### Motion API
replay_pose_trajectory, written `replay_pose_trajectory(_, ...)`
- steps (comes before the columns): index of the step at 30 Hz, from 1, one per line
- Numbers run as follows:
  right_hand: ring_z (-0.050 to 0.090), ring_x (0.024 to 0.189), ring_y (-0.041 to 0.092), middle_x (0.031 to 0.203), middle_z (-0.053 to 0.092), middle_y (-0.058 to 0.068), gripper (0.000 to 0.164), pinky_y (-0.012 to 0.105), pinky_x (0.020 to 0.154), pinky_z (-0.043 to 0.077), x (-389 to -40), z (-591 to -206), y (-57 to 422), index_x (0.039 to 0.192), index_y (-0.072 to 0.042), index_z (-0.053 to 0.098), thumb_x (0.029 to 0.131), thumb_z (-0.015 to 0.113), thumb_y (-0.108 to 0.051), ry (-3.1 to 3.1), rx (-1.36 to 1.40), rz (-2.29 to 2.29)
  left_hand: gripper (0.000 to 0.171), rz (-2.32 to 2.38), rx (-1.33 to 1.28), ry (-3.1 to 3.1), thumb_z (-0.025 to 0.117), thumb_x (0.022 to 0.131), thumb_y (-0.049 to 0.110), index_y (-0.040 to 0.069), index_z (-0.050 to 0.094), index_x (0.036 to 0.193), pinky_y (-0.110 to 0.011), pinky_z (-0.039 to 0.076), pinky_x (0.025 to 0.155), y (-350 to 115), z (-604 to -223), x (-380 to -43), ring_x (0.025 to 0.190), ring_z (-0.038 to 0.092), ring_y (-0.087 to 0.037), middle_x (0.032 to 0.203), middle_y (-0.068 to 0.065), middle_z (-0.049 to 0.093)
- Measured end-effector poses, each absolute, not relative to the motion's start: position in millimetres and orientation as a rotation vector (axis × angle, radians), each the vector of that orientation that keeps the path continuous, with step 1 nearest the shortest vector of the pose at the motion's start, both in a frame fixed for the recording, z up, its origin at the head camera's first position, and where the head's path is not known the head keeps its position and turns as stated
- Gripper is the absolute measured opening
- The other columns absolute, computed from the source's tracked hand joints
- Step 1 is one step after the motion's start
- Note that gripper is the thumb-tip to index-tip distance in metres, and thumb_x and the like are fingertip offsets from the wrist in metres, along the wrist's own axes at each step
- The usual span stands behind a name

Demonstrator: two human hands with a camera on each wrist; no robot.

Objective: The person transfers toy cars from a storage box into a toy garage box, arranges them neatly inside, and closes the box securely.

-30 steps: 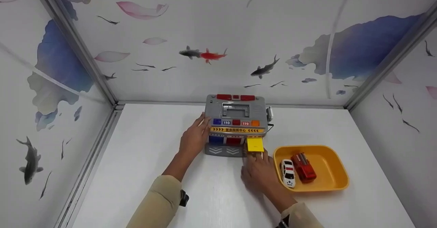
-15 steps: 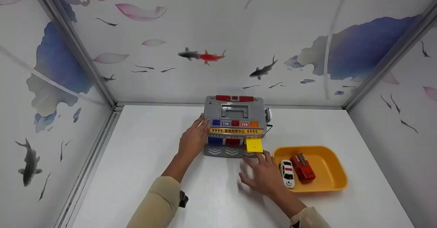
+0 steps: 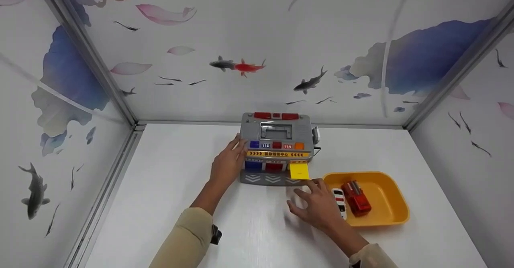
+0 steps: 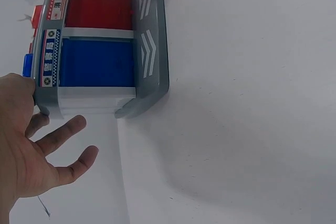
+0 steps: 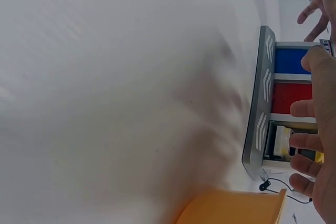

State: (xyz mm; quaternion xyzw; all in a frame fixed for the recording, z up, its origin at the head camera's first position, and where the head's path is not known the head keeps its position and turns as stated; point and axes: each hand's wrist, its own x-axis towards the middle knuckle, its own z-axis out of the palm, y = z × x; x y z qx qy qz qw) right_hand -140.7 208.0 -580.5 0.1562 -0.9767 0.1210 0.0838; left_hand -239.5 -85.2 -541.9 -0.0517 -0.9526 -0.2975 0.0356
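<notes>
Head view: gray hard-plastic toy emergency station (image 3: pixel 276 149) stands by the desk's (image 3: pixel 249 224) back edge, flat yellow door (image 3: pixel 299 171) lifted over its ramp (image 3: pixel 263 178). Left hand (image 3: pixel 228 164) rests against the station's left side, not grasping; right hand (image 3: pixel 319 206), released and loosely spread, holds nothing, just beside the door. A careless swing could knock that door down or jog the round-cornered orange-yellow plastic tray (image 3: pixel 383 197) toward the desk's right edge, shifting the glossy red fire truck (image 3: pixel 356 197) and white police car (image 3: pixel 339 199) inside. Left wrist: smooth blue door (image 4: pixel 97 62), red door (image 4: pixel 100 11), white dividers; only light fingertip contact, so a push might skid the station on the slick desk. Right wrist: white-and-yellow toy vehicle (image 5: pixel 283 141) in the third bay, partly hidden by fingers; contact can't be told; tipping could roll it out.
</notes>
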Motion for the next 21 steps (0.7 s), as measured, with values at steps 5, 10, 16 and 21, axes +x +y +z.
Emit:
replay_pose_trajectory(5, 0.058, 0.128, 0.029, 0.139, 0.073, 0.007, 0.047, 0.055, 0.107, 0.061, -140.5, -577.9, 210.2, 0.127, -0.023, 0.086, 0.092, 0.086, -0.055, -2.913, 0.476, 0.372, 0.056, -0.92, -0.155, -2.934, 0.044, 0.119, 0.05, 0.025, 0.048, 0.169, -0.056, 0.056, 0.118, -85.2, -541.9, -239.8, 0.153, 0.058, -0.034, 0.18, 0.001, 0.039)
replay_pose_trajectory(10, 0.06, 0.126, 0.028, 0.136, 0.074, 0.008, 0.047, 0.056, 0.107, 0.061, -140.5, -573.3, 212.6, 0.124, -0.02, 0.086, 0.094, 0.085, -0.056, -2.923, 0.501, 0.378, 0.056, -0.925, -0.159, -2.933, 0.044, 0.119, 0.049, 0.023, 0.048, 0.169, -0.056, 0.057, 0.117, -85.7, -540.9, -238.4, 0.153, 0.058, -0.034, 0.181, 0.0, 0.038)
replay_pose_trajectory(16, 0.063, 0.108, 0.024, 0.114, 0.072, 0.005, 0.038, 0.049, 0.096, 0.063, -142.4, -567.9, 217.2, 0.106, -0.015, 0.087, 0.092, 0.088, -0.05, -2.808, 0.574, 0.362, 0.056, -0.911, -0.166, -2.926, 0.046, 0.119, 0.049, 0.023, 0.048, 0.168, -0.057, 0.057, 0.116, -86.6, -541.6, -237.6, 0.153, 0.058, -0.033, 0.18, 0.0, 0.039)
replay_pose_trajectory(21, 0.06, 0.101, 0.021, 0.107, 0.064, 0.002, 0.032, 0.043, 0.089, 0.06, -147.9, -561.5, 221.4, 0.098, -0.017, 0.08, 0.091, 0.089, -0.048, -2.741, 0.59, 0.358, 0.055, -0.923, -0.153, -2.932, 0.046, 0.119, 0.048, 0.024, 0.048, 0.168, -0.058, 0.056, 0.118, -85.9, -541.3, -238.0, 0.155, 0.056, -0.034, 0.181, 0.0, 0.038)
